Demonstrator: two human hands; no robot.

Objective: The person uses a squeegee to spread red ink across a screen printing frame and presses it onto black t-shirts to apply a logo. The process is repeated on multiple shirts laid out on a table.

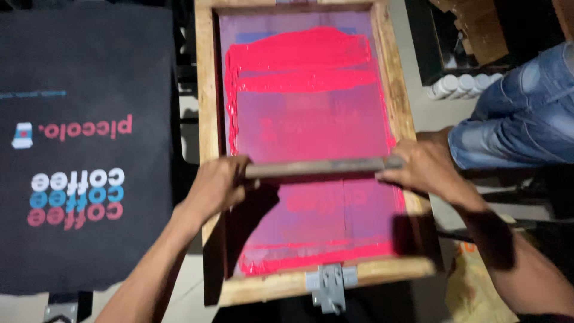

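Observation:
A wooden-framed printing screen lies flat before me, its purple mesh smeared with bright pink-red ink. Across its middle lies a long wooden squeegee. My left hand grips the squeegee's left end at the frame's left rail. My right hand grips its right end over the right rail. Ink is thick at the far end and along the near edge of the mesh.
A black printed garment with coloured lettering lies on a board to the left. A metal hinge clamp holds the frame's near rail. Another person's leg in blue jeans is at the right, beside white containers.

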